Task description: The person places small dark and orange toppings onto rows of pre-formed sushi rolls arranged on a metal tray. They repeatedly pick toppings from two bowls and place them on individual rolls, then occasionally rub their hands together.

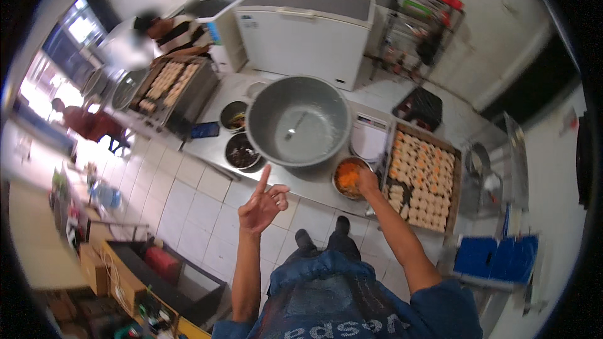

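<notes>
My right hand (367, 183) reaches over the rim of a steel bowl (340, 192), its fingers drawn together at the orange shredded food (347, 177) inside. What sits between those fingertips is hidden. Just right of the bowl lies a large tray (453, 196) with rows of small pale dough pieces (422, 166), many topped with orange. My left hand (260, 206) is raised in front of the counter, palm up and empty, index finger stretched and the others loosely bent. Nearest to it are a big grey basin (299, 119), with a utensil inside, and a small bowl of dark food (241, 152).
A scale (370, 135) stands between basin and tray. Another small bowl (234, 116) and a blue phone (205, 130) lie on the counter's left. Beyond are a white chest freezer (301, 37) and another person (174, 34) beside a griddle of food rows (169, 85).
</notes>
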{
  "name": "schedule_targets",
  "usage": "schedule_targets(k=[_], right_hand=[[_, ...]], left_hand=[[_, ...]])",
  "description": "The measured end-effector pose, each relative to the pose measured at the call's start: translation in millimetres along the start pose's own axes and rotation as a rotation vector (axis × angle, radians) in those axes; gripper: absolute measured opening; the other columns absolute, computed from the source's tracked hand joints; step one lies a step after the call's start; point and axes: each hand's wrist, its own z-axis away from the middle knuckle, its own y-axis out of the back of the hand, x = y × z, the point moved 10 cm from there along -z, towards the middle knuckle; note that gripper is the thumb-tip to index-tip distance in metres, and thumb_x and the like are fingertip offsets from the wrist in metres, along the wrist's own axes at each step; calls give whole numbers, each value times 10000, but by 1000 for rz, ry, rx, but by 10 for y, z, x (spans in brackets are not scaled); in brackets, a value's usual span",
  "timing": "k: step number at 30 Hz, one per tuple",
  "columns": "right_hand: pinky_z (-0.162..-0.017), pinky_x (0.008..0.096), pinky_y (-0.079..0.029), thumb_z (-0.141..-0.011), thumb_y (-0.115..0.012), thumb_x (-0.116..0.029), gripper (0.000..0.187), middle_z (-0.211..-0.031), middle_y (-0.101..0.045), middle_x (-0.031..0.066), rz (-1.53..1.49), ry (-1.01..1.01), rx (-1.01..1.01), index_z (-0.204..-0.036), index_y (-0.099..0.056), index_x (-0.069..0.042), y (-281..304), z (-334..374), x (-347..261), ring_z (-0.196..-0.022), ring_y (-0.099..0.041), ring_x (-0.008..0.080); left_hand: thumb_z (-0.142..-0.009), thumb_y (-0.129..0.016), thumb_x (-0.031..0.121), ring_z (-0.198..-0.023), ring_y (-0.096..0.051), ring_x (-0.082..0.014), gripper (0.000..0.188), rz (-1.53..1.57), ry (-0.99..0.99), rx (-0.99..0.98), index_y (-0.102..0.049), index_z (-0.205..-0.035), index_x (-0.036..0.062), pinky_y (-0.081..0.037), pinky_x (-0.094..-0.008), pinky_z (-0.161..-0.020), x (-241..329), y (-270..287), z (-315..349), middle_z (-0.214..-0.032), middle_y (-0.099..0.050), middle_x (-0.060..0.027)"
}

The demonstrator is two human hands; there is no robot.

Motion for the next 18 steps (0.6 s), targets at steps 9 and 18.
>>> schedule_targets(k=[9, 18], right_hand=[[-705, 418, -558, -703, -723, -141, 280, -819, -683, 197, -519, -107, 299, -952, -684, -19, 333, 135, 378, -788, -678, 346], [-750, 282, -569, -873, -638, -42, 148, -993, -671, 121, -1470, -311, -113, -997, -680, 27, -134, 176, 308, -873, -687, 185]], left_hand=[[-852, -633, 322, -851, -515, -173, 847, 74, 30, 57, -156, -1545, 228, -385, -317, -768, -180, 218, -92, -1138, -593, -129], [-924, -541, 389, -834, -510, -175, 752, 174, 142, 182, -164, -1543, 190, -406, -313, -784, -661, 584, 188, -1160, -572, -134]])
